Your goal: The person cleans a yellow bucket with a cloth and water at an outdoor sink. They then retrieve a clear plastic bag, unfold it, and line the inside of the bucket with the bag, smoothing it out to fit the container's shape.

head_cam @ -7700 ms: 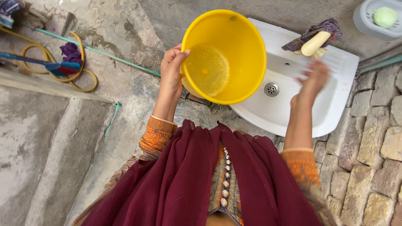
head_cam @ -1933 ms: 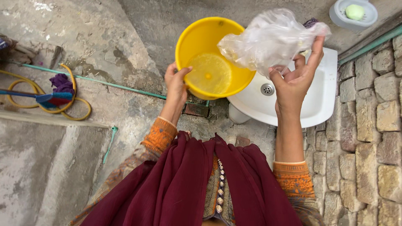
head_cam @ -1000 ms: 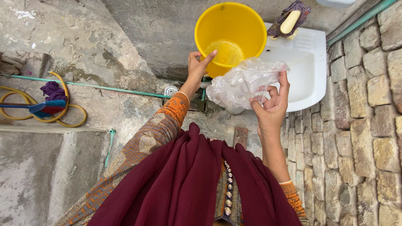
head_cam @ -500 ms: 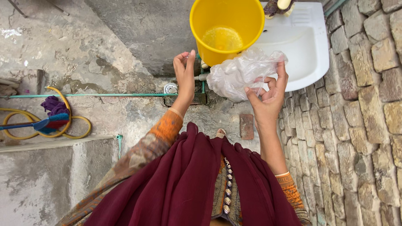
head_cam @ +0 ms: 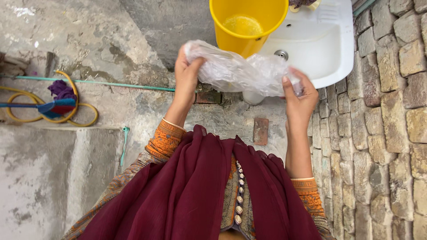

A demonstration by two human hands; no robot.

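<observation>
Clear plastic bag (head_cam: 242,71) stretched between left hand (head_cam: 187,73) and right hand (head_cam: 299,95).

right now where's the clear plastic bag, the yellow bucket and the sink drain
clear plastic bag (head_cam: 242,71), head view, crumpled middle between the hands
yellow bucket (head_cam: 235,42), head view, outer front wall
sink drain (head_cam: 281,54), head view, metal ring

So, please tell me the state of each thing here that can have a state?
plastic bag: crumpled, stretched between both hands
left hand: gripping the bag's left end
right hand: gripping the bag's right end
yellow bucket: upright on the sink, some water inside
white sink: basin looks empty, drain uncovered
yellow hose: coiled on the ground
</observation>
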